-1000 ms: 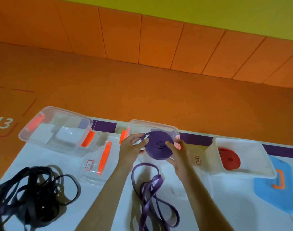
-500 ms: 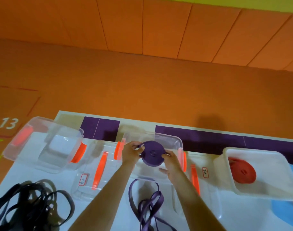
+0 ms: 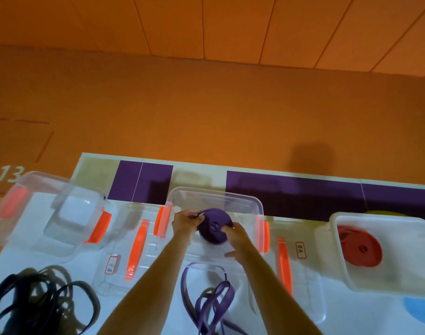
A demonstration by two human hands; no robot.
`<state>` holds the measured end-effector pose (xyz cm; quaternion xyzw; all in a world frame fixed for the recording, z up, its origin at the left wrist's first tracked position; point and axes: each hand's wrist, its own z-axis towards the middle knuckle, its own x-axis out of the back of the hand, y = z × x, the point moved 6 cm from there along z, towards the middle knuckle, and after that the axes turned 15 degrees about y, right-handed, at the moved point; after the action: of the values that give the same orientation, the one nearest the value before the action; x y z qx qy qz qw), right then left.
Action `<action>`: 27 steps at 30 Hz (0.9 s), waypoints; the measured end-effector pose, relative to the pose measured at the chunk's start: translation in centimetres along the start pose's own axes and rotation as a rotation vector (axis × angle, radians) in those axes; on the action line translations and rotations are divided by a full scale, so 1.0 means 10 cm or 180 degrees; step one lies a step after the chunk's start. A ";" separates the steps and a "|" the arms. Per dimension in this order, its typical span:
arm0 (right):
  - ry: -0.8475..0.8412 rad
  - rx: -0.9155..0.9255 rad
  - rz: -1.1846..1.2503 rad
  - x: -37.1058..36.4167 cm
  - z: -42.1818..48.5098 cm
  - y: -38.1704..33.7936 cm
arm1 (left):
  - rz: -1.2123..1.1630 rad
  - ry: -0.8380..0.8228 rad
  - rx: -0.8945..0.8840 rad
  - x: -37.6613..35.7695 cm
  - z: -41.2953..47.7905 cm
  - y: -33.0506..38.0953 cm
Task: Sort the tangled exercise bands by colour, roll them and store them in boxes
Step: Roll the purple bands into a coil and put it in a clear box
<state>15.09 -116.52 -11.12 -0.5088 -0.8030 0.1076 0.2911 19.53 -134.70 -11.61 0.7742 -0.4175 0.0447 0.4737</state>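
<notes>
1. Left hand (image 3: 186,222) and right hand (image 3: 238,238) both clamp the rolled purple band (image 3: 215,229), fingers pinching its rim from opposite sides; both forearms reach forward from the lower edge
2. The roll is a flat disc, its coiled face tilted up toward the camera, with no clear long axis; it sits inside the middle clear box (image 3: 245,201)
3. A loose purple band (image 3: 211,301) lies near the box, running toward the camera
4. A tangle of black bands (image 3: 37,301) lies far left; a red roll (image 3: 361,249) rests in the right box (image 3: 346,274)
</notes>
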 end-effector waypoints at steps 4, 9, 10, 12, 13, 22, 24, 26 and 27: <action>0.0057 0.0018 -0.0025 -0.05 0.09 0.06 | -0.0024 -0.0075 0.0185 -0.02 0.01 -0.08; 0.0053 0.0610 -0.0722 -0.08 0.20 0.01 | 0.0343 0.0039 -0.0082 -0.04 0.02 -0.08; 0.0033 0.0704 -0.0868 -0.09 0.20 0.00 | 0.0410 0.0072 -0.0140 -0.04 0.03 -0.08; 0.0061 0.0697 -0.0967 -0.08 0.20 -0.01 | 0.0577 0.0105 -0.0251 -0.03 0.03 -0.06; 0.0075 0.0675 -0.0976 -0.07 0.19 -0.02 | 0.0691 0.0082 -0.0338 -0.03 0.03 -0.03; 0.0477 0.1870 -0.0766 0.28 -0.44 -0.34 | 0.1914 -0.0654 -0.1547 0.13 -0.36 0.31; 0.0609 0.2228 -0.0273 0.41 -0.78 -0.33 | 0.2023 -0.0688 -0.2046 0.27 -0.61 0.36; 0.0705 0.2721 -0.0261 0.53 -1.11 -0.25 | 0.2077 -0.0604 -0.2543 0.45 -0.90 0.39; 0.0810 0.2986 -0.0421 0.59 -1.26 -0.18 | 0.2180 -0.0520 -0.2803 0.55 -1.06 0.38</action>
<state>19.14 -113.72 2.00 -0.2798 -0.6565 0.3760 0.5910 23.89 -130.60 -0.61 0.3246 -0.6595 -0.0427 0.6766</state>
